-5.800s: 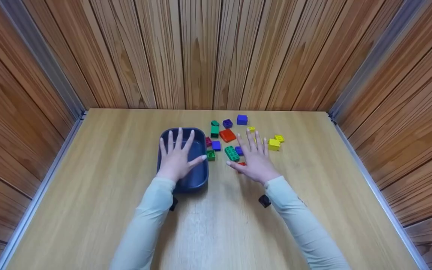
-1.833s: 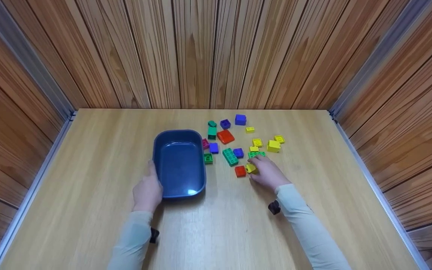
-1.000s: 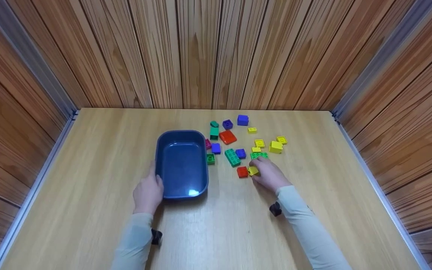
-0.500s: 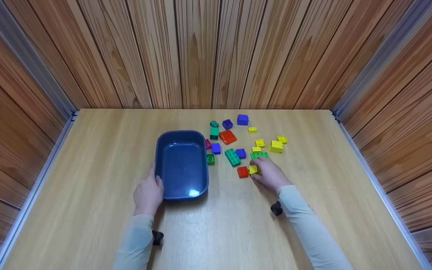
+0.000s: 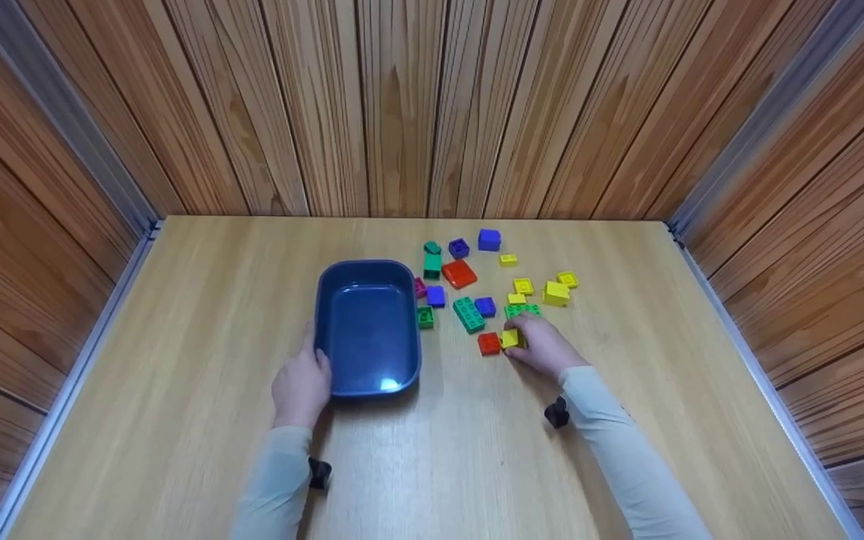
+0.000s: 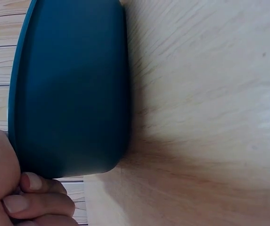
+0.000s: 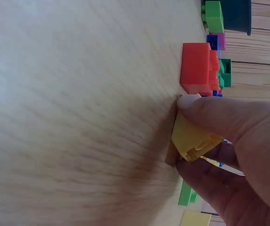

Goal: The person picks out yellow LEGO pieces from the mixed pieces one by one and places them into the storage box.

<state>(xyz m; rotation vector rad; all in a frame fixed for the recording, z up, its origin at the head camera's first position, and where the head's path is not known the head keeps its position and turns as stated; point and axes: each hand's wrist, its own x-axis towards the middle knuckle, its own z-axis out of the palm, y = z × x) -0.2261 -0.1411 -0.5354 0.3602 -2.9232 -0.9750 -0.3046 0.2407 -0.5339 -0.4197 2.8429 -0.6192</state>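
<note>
Table [image 5: 192, 315]: wood, panelled walls round it.
Blue tray [image 5: 367, 327]: one, left hand [image 5: 301, 384] curled on its near-left rim.
Yellow brick [image 5: 509, 338]: right hand [image 5: 544, 347] pinching it, beside one red brick [image 5: 488, 343].
Loose bricks: about fifteen, right of tray.

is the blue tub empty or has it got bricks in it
Empty: the tub shows only bare blue floor, and every brick lies outside it on the table.
</note>
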